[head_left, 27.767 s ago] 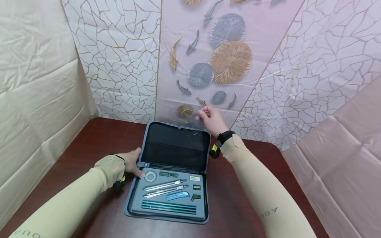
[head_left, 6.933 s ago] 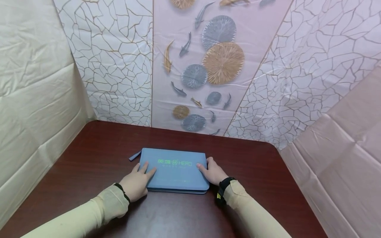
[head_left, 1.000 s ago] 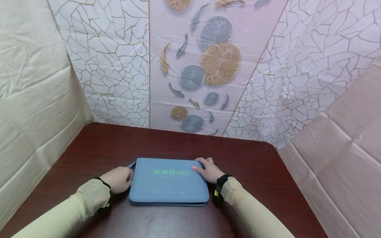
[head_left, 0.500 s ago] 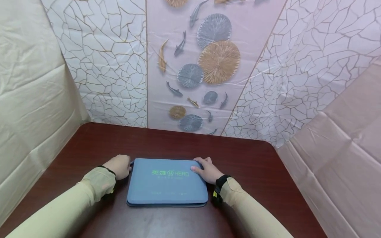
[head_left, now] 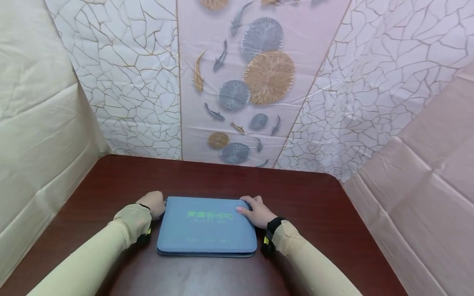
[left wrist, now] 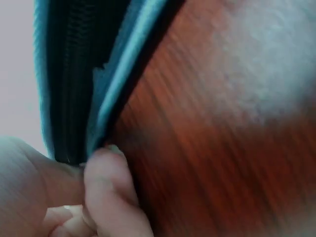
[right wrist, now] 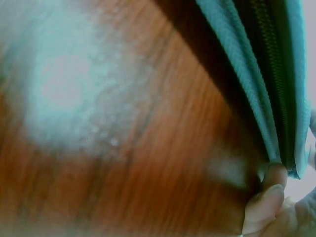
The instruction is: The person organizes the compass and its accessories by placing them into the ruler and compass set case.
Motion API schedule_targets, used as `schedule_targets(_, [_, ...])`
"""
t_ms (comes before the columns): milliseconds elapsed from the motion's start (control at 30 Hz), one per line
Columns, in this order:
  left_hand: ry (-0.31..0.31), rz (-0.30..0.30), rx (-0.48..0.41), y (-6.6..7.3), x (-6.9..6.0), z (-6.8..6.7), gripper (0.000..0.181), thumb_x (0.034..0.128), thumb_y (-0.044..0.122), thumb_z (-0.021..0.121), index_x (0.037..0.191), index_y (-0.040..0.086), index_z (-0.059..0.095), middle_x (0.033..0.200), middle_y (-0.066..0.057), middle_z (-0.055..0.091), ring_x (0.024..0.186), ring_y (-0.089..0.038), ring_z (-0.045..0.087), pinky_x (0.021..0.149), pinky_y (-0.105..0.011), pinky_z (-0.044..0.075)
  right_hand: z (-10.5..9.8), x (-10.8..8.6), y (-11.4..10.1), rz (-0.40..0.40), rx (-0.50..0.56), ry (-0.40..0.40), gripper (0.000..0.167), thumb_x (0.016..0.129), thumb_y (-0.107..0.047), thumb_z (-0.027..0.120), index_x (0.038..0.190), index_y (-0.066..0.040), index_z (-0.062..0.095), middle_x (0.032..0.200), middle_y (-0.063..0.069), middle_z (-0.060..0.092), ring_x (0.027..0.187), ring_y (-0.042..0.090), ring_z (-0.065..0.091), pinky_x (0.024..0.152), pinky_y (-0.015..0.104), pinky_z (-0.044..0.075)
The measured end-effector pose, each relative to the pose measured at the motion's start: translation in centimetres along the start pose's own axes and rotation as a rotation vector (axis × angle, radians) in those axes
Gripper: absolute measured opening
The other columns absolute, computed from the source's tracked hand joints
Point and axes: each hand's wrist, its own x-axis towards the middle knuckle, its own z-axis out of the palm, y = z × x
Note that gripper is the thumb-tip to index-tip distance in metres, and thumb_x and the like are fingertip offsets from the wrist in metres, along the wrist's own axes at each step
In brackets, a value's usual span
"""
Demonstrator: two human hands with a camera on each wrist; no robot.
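Observation:
A blue zip-up case (head_left: 207, 230) with green lettering lies flat, its lid down, on the table. My left hand (head_left: 153, 202) is at the case's back left corner, fingers curled where the zipper pull was seen hanging; the hand now covers the pull. In the left wrist view, finger and thumb meet at the corner, beside the parted zipper teeth (left wrist: 79, 49). My right hand (head_left: 259, 213) grips the back right corner, thumb on the lid and fingers round the edge. Along that side, the zipper (right wrist: 269, 39) also shows parted edges in the right wrist view.
The dark red-brown table (head_left: 314, 213) surrounds the case. Behind it hangs a patterned cloth (head_left: 233, 135) with fish and round leaf shapes. Plain pale cloth walls (head_left: 37, 135) stand at the left and right.
The case stood open earlier, showing drawing tools; its lid was down several seconds ago. Lately my left hand has moved from the left edge to the back corner. My right hand has kept its grip.

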Motion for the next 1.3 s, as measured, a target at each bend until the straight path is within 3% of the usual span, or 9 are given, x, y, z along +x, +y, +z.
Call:
schedule_targets(233, [-0.027,-0.016,-0.063,-0.3,0.6,0.4,0.039,0.1007,0.009,0.043,0.065,0.005,0.059,0.056,-0.005,0.060,0.050,-0.016,0.057,0.049,-0.029,0.047,-0.1,-0.2,0.0,0.035,0.013,-0.004,0.047,0.094,-0.052,0.054,0.133,-0.025,0.051,0.115,0.014,0.035,0.086,0.027,0.051,0.073,0.038,0.043])
schedule_targets(667, [0.004,-0.005,-0.085,-0.2,-0.8,0.7,0.038,0.0992,0.005,0.043,0.063,0.004,0.054,0.052,-0.006,0.058,0.043,-0.015,0.054,0.045,-0.028,0.046,0.3,-0.4,0.1,0.009,0.016,-0.020,0.048,0.094,-0.052,0.053,0.134,-0.025,0.051,0.114,0.012,0.035,0.089,0.026,0.050,0.075,0.038,0.043])
schedule_targets(900, [0.019,-0.005,-0.086,-0.7,0.2,1.0,0.018,0.1009,0.006,0.041,0.087,-0.001,0.050,0.062,-0.010,0.059,0.050,-0.019,0.057,0.048,-0.030,0.047,0.4,-0.4,0.3,0.027,0.044,-0.005,0.052,0.093,-0.056,0.054,0.135,-0.025,0.051,0.114,0.012,0.035,0.090,0.027,0.050,0.075,0.038,0.043])
schedule_targets(1067, [0.026,0.012,-0.088,-0.9,0.7,1.1,0.017,0.1013,0.008,0.042,0.088,0.000,0.049,0.064,-0.010,0.058,0.052,-0.020,0.057,0.049,-0.030,0.047,0.0,-0.2,0.5,0.026,0.068,0.004,0.050,0.092,-0.054,0.056,0.133,-0.024,0.052,0.117,0.013,0.036,0.094,0.027,0.048,0.079,0.039,0.043])
schedule_targets(1167, [0.028,0.006,-0.075,-0.7,0.2,0.9,0.017,0.1021,0.009,0.042,0.089,0.000,0.048,0.064,-0.010,0.057,0.053,-0.019,0.056,0.049,-0.030,0.045,-0.1,-0.2,0.5,0.027,0.096,0.008,0.052,0.091,-0.055,0.058,0.132,-0.022,0.053,0.120,0.013,0.038,0.097,0.028,0.047,0.082,0.041,0.042])
schedule_targets(1300, [0.005,-0.004,-0.053,0.0,-1.3,0.2,0.016,0.1028,0.011,0.040,0.095,0.000,0.047,0.071,-0.011,0.056,0.058,-0.021,0.054,0.053,-0.033,0.043,-0.3,-0.9,0.1,0.049,0.112,0.049,0.061,0.090,-0.056,0.059,0.136,-0.016,0.050,0.128,0.015,0.042,0.104,0.027,0.047,0.088,0.044,0.042])
